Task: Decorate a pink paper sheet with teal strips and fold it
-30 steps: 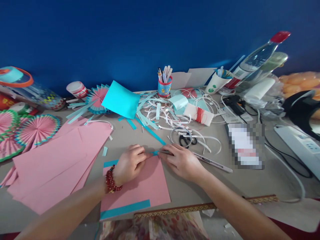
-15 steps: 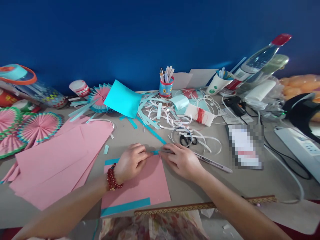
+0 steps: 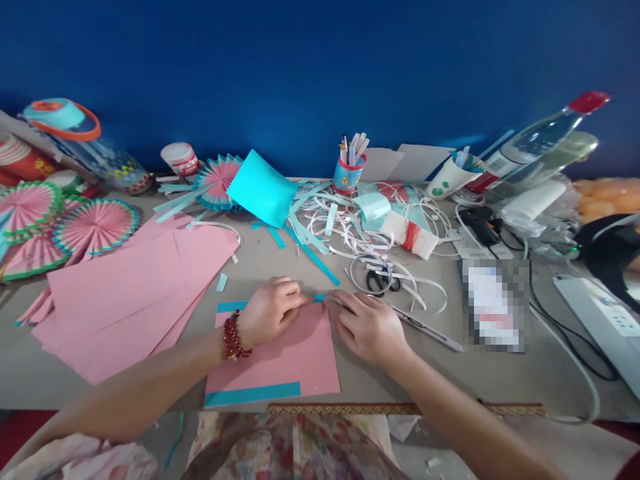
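Observation:
A pink paper sheet point(image 3: 280, 363) lies flat before me, with one blue strip point(image 3: 253, 395) along its near edge. Another blue strip point(image 3: 318, 298) runs along the far edge, partly hidden by my hands. My left hand point(image 3: 275, 310), a red bead bracelet point(image 3: 234, 335) at its wrist, has its fingers closed and pressed onto the far strip. Close beside it, my right hand point(image 3: 367, 323) has bent, closed fingers at the strip's right end. Something thin and grey shows by those fingers, too small to name. A slim craft knife point(image 3: 427, 327) lies right of that hand.
More pink sheets point(image 3: 135, 287) and pleated paper rosettes point(image 3: 97, 227) lie left. Behind are a bright blue sheet point(image 3: 263, 190), a tangle of paper strips point(image 3: 330, 220), a pen cup point(image 3: 349, 175) and scissors point(image 3: 383, 280). A phone point(image 3: 495, 307) and power strip point(image 3: 595, 313) are at right.
The view has shifted a little, so most things on the table sit further right in the picture. Both hands stay at the pink sheet's far edge, with little change in their grip.

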Demonstrator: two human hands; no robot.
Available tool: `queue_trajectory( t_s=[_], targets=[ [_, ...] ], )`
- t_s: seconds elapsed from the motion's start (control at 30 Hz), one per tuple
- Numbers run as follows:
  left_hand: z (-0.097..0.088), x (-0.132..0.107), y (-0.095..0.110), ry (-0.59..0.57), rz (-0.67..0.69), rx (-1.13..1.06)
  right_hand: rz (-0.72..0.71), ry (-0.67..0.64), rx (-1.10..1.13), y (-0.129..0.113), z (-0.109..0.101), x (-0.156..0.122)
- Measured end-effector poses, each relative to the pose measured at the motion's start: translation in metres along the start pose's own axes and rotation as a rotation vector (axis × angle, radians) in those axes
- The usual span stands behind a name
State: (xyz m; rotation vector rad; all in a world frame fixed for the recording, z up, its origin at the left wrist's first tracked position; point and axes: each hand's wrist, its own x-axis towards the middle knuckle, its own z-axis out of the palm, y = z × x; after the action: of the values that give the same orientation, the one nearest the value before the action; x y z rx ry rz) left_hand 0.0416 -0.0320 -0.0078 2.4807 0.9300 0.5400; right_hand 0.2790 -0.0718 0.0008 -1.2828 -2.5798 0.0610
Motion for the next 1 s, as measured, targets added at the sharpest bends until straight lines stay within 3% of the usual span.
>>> queue_trajectory(
  t_s=[0.2, 0.4, 0.6, 0.77, 1.0],
  targets=[
    [0.002, -0.002, 0.0, 0.039, -0.01, -0.002, 0.009, 0.04, 0.121, 0.004, 0.005, -0.001],
    [0.001, -0.005, 0.0, 0.163, 0.001, -0.183, 0.112, 0.092, 0.18, 0.003, 0.011, 0.002],
    [-0.005, -0.007, 0.004, 0.025, 0.139, -0.302, 0.235, 0.04, 0.102, -0.001, 0.014, 0.015],
    [0.001, -0.006, 0.002, 0.029, 0.059, -0.261, 0.394, 0.074, 0.312, 0.008, 0.009, 0.021],
    [0.011, -0.003, 0.006, 0.016, 0.228, 0.101, 0.509, 0.175, 0.464, 0.017, 0.001, 0.019]
  ],
)
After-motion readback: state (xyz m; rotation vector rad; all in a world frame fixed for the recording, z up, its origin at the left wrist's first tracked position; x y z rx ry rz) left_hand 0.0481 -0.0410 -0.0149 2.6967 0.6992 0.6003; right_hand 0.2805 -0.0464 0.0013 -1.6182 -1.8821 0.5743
